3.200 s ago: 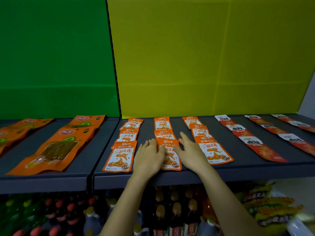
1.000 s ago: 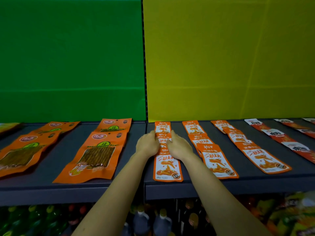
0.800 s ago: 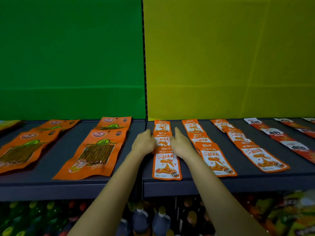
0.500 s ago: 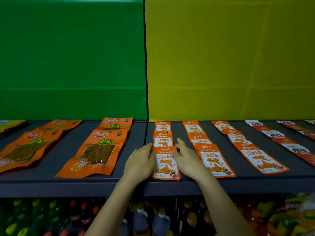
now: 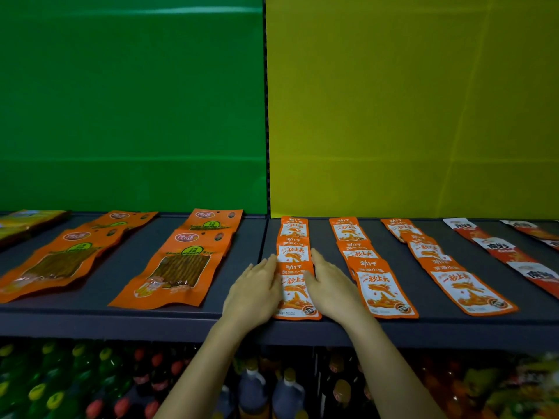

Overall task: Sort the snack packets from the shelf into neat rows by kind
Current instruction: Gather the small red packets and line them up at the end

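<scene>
the left hand (image 5: 257, 293) and right hand (image 5: 331, 290) are covering both long edges of the front packet (image 5: 295, 293) between them, hiding part of its print. the packets behind it are overlapping, each hiding the next one's lower end. far to the right of the grip, the red-and-white packets (image 5: 502, 247) are running off the picture's edge. below the shelf (image 5: 90, 323), the bottles (image 5: 254, 388) are dark, blurring, and getting cut off at the bottom.

Dim, even light; soft focus; wide-angle bowing at edges; lower area murky.
</scene>
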`<act>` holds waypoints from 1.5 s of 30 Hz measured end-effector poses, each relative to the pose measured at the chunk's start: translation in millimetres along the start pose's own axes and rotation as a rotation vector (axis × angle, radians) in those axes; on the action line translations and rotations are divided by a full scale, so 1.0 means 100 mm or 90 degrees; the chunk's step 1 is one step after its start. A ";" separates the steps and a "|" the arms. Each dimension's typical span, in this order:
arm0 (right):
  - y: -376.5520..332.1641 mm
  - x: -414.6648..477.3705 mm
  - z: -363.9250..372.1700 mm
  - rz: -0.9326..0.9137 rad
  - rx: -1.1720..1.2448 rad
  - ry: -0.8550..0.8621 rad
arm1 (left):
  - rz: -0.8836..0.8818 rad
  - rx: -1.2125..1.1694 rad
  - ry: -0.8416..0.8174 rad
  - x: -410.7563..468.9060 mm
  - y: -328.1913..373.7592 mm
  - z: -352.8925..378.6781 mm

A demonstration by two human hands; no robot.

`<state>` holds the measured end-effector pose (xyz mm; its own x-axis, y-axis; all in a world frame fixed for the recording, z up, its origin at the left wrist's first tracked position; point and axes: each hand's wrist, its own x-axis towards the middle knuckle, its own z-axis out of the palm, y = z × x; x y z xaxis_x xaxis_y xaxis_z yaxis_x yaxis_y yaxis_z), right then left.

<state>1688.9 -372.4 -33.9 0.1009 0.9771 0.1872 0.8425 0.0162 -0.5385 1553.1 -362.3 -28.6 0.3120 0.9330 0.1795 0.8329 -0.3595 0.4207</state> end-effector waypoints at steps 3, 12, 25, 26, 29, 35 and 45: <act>-0.01 0.01 -0.02 0.014 0.035 -0.019 | -0.018 -0.056 0.008 0.02 -0.02 -0.01; -0.33 0.08 -0.22 -0.028 0.103 -0.006 | -0.013 -0.095 0.199 0.02 -0.50 -0.55; -1.28 0.41 0.55 0.056 0.123 -0.058 | -0.120 -0.135 0.114 0.05 -1.74 -1.08; -1.33 0.41 0.61 0.070 0.130 -0.062 | -0.125 -0.128 0.086 0.07 -1.79 -1.08; -1.40 0.42 0.77 0.090 0.149 -0.057 | -0.134 -0.108 0.000 0.14 -1.93 -1.05; -1.46 0.45 0.85 0.109 0.093 -0.033 | -0.078 -0.072 -0.040 0.24 -2.00 -1.03; -1.42 0.45 0.89 0.096 0.030 -0.015 | -0.010 -0.015 -0.029 0.29 -2.03 -0.98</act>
<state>1527.0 -311.8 -22.2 0.2112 0.9739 0.0830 0.7931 -0.1211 -0.5969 1348.9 -264.1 -21.7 0.3200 0.9382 0.1316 0.8268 -0.3444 0.4448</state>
